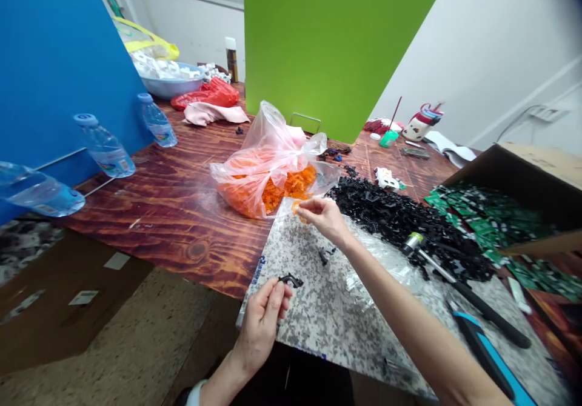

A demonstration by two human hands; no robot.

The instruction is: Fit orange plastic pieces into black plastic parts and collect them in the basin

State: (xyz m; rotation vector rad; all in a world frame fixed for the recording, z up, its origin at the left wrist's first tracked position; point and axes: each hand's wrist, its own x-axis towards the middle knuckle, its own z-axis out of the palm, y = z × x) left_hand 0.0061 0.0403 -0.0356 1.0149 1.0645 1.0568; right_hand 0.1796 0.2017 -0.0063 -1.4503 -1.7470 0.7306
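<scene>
My left fingers (274, 300) pinch a black piece (293, 280) over the speckled board (318, 327); my right fingers (310, 213), nearly closed, grip an orange piece (296, 206) beside the bag (240, 179). Seemingly I'm mid-pickup; the next move calls for steady pinches.

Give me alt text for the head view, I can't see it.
A person's left hand holds a small black part while the right hand pinches an orange piece near a bag of orange pieces; piled black parts, a hammer and green circuit boards lie to the right.
</scene>
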